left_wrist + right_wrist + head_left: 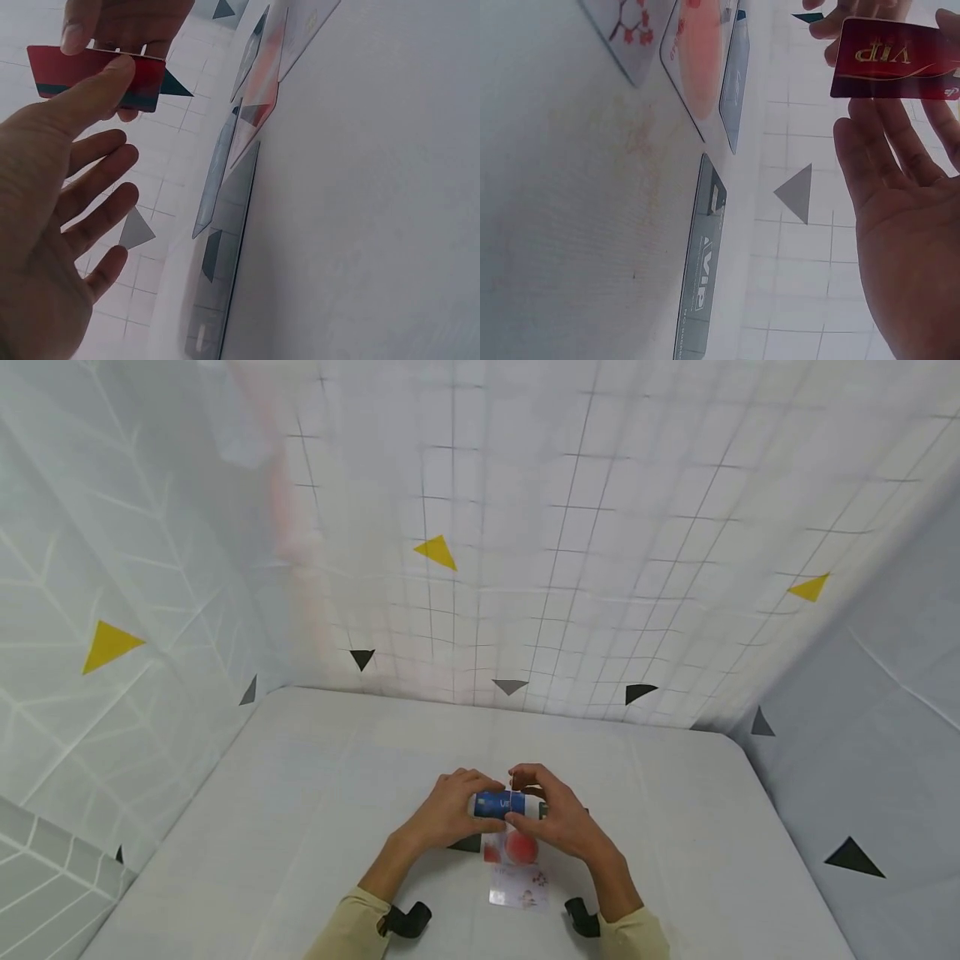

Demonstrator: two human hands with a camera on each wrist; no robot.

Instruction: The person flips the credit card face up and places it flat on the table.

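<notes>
My left hand [450, 808] and right hand [564, 822] meet over the middle of the table, both holding a red VIP card [889, 60]. Gold lettering shows on its front in the right wrist view. From the left wrist the card's back [64, 67] has a dark stripe, and my left thumb lies across it while the other left fingers spread below. Right fingers reach behind the card. Seen from the head, it appears almost edge-on, largely hidden by fingers. A blue card [491, 806] shows between the hands.
Nearer me on the white table [637, 877] lie a card with a red patch [522, 847] and a pale flower-patterned card [517, 887]. A dark card [468, 843] sits partly under my left hand; another dark VIP card [701, 277] lies to the right. Grid-patterned fabric walls surround the table.
</notes>
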